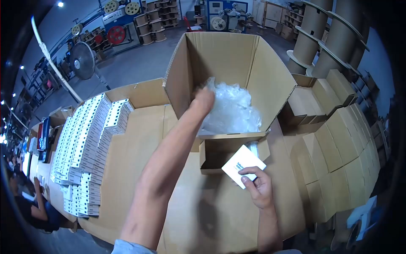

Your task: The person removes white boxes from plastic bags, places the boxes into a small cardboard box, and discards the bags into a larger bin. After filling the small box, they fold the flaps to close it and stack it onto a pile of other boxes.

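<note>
My left hand (204, 98) reaches into a tall open cardboard box (224, 51), at its left inner side. Its fingers are curled and partly blurred, closed on a piece of a clear plastic bag that rises beside them. A heap of clear plastic bags (232, 108) fills the box's lower part. In my right hand (259, 188) is a flat white box (241, 163) with dark blue print, gripped between thumb and fingers. Just behind it stands a small open brown carton (218, 157), with a bit of clear plastic (253, 148) at its right end.
Stacks of small white boxes (82, 139) cover the table's left side. Brown cartons (342, 156) stand in rows at the right, with open ones (308, 101) behind them. Cardboard (131, 169) covers the tabletop. Another person (40, 207) sits at far left.
</note>
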Demonstrator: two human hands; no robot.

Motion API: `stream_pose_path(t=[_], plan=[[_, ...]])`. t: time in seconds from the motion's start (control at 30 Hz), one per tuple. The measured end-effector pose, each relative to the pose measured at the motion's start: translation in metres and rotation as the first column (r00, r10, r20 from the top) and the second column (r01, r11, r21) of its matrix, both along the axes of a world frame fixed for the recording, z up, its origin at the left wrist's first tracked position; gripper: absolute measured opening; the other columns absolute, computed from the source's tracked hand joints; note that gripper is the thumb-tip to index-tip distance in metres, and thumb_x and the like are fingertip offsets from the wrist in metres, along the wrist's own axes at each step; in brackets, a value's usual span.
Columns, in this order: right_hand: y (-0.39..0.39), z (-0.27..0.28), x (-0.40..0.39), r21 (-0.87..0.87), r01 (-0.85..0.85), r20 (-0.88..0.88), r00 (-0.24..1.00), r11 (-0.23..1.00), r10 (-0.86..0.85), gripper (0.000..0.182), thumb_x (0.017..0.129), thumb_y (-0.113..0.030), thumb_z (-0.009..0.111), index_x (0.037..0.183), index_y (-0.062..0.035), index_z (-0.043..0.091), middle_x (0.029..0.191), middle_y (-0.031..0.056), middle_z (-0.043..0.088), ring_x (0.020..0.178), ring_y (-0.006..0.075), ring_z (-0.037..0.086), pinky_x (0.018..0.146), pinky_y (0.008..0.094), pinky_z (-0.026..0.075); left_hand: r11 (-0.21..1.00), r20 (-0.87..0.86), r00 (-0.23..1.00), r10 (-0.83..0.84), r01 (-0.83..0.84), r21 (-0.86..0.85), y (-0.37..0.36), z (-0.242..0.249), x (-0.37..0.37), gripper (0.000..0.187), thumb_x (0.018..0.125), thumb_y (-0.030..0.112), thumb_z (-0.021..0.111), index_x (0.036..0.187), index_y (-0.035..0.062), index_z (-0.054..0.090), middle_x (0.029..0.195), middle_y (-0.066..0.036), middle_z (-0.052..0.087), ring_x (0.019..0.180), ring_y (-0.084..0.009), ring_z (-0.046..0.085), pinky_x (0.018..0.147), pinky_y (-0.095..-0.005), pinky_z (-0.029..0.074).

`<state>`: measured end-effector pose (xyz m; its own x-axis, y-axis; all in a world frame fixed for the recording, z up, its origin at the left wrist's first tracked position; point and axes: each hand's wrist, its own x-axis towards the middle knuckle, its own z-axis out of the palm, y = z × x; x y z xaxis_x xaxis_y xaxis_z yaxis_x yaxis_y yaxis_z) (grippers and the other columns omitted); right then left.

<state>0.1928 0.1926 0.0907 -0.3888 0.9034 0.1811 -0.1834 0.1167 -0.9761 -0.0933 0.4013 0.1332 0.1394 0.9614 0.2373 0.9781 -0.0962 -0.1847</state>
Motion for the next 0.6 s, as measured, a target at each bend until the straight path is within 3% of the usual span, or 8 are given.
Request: stream_pose_path(t=[0.13, 0.17, 0.2, 0.27, 0.33, 0.4, 0.47, 0.6], plan=[[0.037, 0.034, 0.004, 0.111, -0.045, 0.11, 0.993, 0.993, 0.033, 0.017, 0.096, 0.001, 0.062, 0.111, -0.001, 0.069, 0.099, 0.0033, 0.067, 0.077, 0.0049, 0.058, 0.06, 0.0198, 0.043, 0.973, -0.177, 0.962, 0.21, -0.223, -0.061, 0.02, -0.046, -0.021, 0.023, 0.091, 0.012, 0.062, 0.107, 0.0041, 0.076, 0.103, -0.02, 0.075, 0.094, -0.0325, 0.075, 0.072, -0.0447, 0.06], [0.05, 0.043, -0.003, 0.253, -0.005, 0.079, 0.997, 0.968, -0.016, 0.015, 0.096, 0.0, 0.062, 0.108, -0.0024, 0.071, 0.093, 0.0015, 0.067, 0.072, 0.0041, 0.055, 0.058, 0.0201, 0.041, 0.964, -0.171, 0.962, 0.215, -0.237, -0.121, 0.022, -0.047, -0.022, 0.023, 0.092, 0.016, 0.064, 0.108, 0.0056, 0.077, 0.104, -0.019, 0.076, 0.095, -0.0298, 0.075, 0.07, -0.0429, 0.06], [0.066, 0.047, -0.004, 0.264, 0.001, 0.088, 0.996, 0.964, -0.025, 0.013, 0.096, -0.001, 0.062, 0.105, -0.0025, 0.072, 0.089, 0.0005, 0.068, 0.067, 0.0027, 0.054, 0.055, 0.02, 0.039, 0.972, 0.054, 0.977, 0.207, -0.199, -0.123, 0.013, -0.033, -0.019, 0.024, 0.094, 0.017, 0.063, 0.109, 0.0039, 0.076, 0.102, -0.018, 0.076, 0.095, -0.0288, 0.075, 0.07, -0.0416, 0.059], [0.101, 0.059, -0.011, 0.436, 0.066, 0.077, 0.991, 0.897, -0.111, 0.012, 0.094, -0.003, 0.065, 0.103, -0.0034, 0.073, 0.087, -0.0013, 0.071, 0.06, 0.0002, 0.051, 0.051, 0.0196, 0.036, 0.988, 0.492, 0.857, 0.153, -0.119, -0.1, -0.022, 0.027, -0.004, 0.026, 0.097, 0.019, 0.06, 0.11, 0.0004, 0.074, 0.098, -0.016, 0.077, 0.095, -0.0268, 0.075, 0.071, -0.0389, 0.057], [0.124, 0.073, -0.021, 0.507, 0.148, 0.13, 0.961, 0.849, -0.246, 0.014, 0.09, -0.01, 0.072, 0.103, -0.0049, 0.074, 0.091, 0.0058, 0.075, 0.059, 0.0075, 0.057, 0.052, 0.0235, 0.043, 0.993, 0.67, 0.742, 0.021, -0.091, 0.07, -0.061, 0.063, 0.017, 0.03, 0.101, 0.023, 0.058, 0.109, -0.0016, 0.073, 0.089, -0.014, 0.076, 0.085, -0.0223, 0.074, 0.068, -0.0355, 0.055], [0.139, 0.083, -0.037, 0.723, 0.253, 0.027, 0.92, 0.643, -0.392, 0.024, 0.084, -0.019, 0.081, 0.103, -0.0052, 0.075, 0.089, 0.0079, 0.075, 0.062, 0.0142, 0.061, 0.058, 0.0279, 0.049, 0.988, 0.854, 0.516, -0.064, -0.086, 0.126, -0.09, 0.07, 0.029, 0.034, 0.103, 0.028, 0.057, 0.108, -0.0025, 0.072, 0.082, -0.012, 0.073, 0.077, -0.0178, 0.071, 0.067, -0.0328, 0.053], [0.141, 0.088, -0.05, 0.707, 0.241, 0.058, 0.917, 0.665, -0.394, 0.033, 0.08, -0.026, 0.086, 0.103, -0.0047, 0.075, 0.089, 0.0094, 0.076, 0.067, 0.016, 0.064, 0.063, 0.0302, 0.052, 0.996, 0.988, 0.14, -0.063, -0.058, 0.072, -0.11, 0.066, 0.039, 0.037, 0.105, 0.031, 0.056, 0.106, -0.0022, 0.072, 0.076, -0.009, 0.068, 0.071, -0.0132, 0.067, 0.066, -0.0309, 0.051], [0.147, 0.085, -0.071, 0.493, 0.176, 0.184, 0.936, 0.852, -0.3, 0.047, 0.076, -0.04, 0.09, 0.103, -0.0031, 0.076, 0.09, 0.0122, 0.076, 0.076, 0.0164, 0.068, 0.071, 0.0321, 0.054, 0.981, 0.98, 0.141, -0.137, -0.115, 0.154, -0.111, 0.053, 0.05, 0.036, 0.105, 0.031, 0.057, 0.109, -0.0017, 0.073, 0.074, -0.008, 0.065, 0.067, -0.0106, 0.062, 0.06, -0.0309, 0.05]])
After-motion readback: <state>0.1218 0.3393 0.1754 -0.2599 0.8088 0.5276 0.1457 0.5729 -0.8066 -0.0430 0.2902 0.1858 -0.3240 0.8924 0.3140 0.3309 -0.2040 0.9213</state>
